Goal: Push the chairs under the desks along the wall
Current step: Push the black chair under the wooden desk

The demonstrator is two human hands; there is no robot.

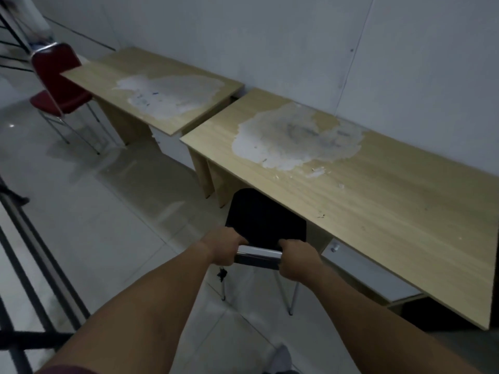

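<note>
Two hands on it: left hand (225,248) and right hand (295,261) both wrapped tight around the chrome top rail of the black chair (266,218), lower middle, seat partly under the near table (378,201). Red chair (58,85) sits upper left.

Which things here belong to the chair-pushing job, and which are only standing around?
Job: black chair, gripped by left hand and right hand; near desk; red chair; far desk.
Not job: black rails on floor, left.
</note>
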